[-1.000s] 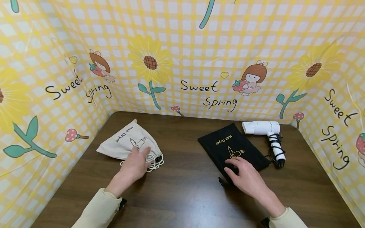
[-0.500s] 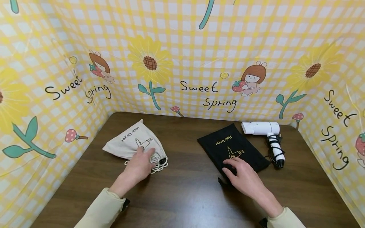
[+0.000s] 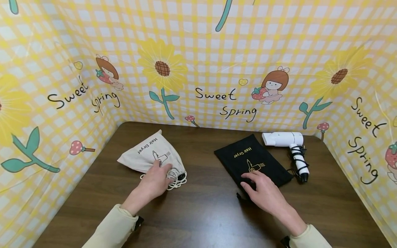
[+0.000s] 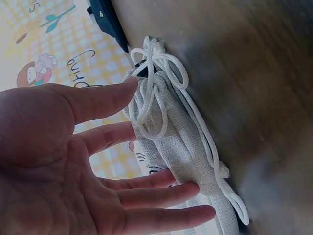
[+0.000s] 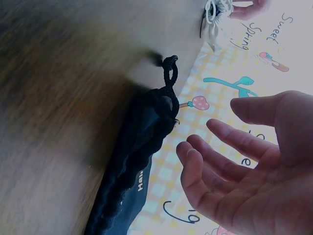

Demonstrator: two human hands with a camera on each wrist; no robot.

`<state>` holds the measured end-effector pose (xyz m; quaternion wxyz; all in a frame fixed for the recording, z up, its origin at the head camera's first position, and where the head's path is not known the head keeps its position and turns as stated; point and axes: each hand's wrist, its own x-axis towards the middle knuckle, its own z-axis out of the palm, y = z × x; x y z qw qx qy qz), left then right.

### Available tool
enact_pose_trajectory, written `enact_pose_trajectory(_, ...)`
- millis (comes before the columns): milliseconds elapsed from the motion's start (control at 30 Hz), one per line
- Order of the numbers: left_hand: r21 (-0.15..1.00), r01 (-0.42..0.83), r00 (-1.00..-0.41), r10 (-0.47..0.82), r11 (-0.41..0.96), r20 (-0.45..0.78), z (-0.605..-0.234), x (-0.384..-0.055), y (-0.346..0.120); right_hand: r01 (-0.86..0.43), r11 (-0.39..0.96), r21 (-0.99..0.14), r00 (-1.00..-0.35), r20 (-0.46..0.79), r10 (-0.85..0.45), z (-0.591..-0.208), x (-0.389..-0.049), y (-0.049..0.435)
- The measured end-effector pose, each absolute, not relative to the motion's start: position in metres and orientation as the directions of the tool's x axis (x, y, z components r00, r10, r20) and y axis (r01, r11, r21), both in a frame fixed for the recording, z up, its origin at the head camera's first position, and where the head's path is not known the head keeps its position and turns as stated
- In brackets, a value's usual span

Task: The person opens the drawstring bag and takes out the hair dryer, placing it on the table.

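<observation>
A beige drawstring pouch (image 3: 141,155) printed "Hair Dryer" lies at the left of the table, its mouth gathered and its white cord (image 4: 159,110) looped. My left hand (image 3: 156,181) rests on it near the gathered end, fingers extended; the left wrist view has the fingertips against the cloth and the thumb by the cord. A flat black drawstring pouch (image 3: 237,155) with gold "Hair Dryer" print lies to the right. Over its near corner hovers my right hand (image 3: 267,193), fingers loosely bent and holding nothing. Its black cord loop (image 5: 171,73) shows in the right wrist view.
Behind and right of the black pouch lies a white hair dryer (image 3: 286,139), its black power cord (image 3: 300,162) wound round the handle. Yellow checked cloth (image 3: 211,62) walls in the back and both sides of the brown wooden table (image 3: 201,203).
My left hand has slid to the right, and the beige pouch has shifted right with it. The right hand has barely moved; the black pouch and hair dryer stay where they were.
</observation>
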<state>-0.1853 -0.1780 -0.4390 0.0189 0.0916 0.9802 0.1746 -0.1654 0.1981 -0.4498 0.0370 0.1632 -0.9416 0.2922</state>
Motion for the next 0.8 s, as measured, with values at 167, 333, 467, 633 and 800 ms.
enact_pose_trajectory(167,0.349,0.191,-0.979,0.205,0.917,-0.001,-0.44,-0.184,-0.175,-0.336,0.776,-0.533,-0.942,0.172,-0.29,-0.448,-0.166,0.196)
enact_pose_trajectory(333,0.355,0.195,-0.978,0.21,0.914,-0.004,-0.441,-0.184,-0.173,-0.34,0.774,-0.534,-0.94,0.167,-0.297,-0.446,-0.167,0.193)
enact_pose_trajectory(467,0.353,0.212,-0.975,0.224,0.912,0.005,-0.442,-0.185,-0.169,-0.331,0.773,-0.542,-0.943,0.152,-0.297,-0.445,-0.167,0.191)
enact_pose_trajectory(633,0.336,0.225,-0.973,0.232,0.915,0.02,-0.444,-0.186,-0.167,-0.333,0.761,-0.557,-0.941,0.142,-0.308,-0.441,-0.17,0.185)
enact_pose_trajectory(800,0.317,0.247,-0.968,0.249,0.916,0.034,-0.446,-0.187,-0.164,-0.343,0.743,-0.575,-0.935,0.133,-0.329,-0.438,-0.172,0.178)
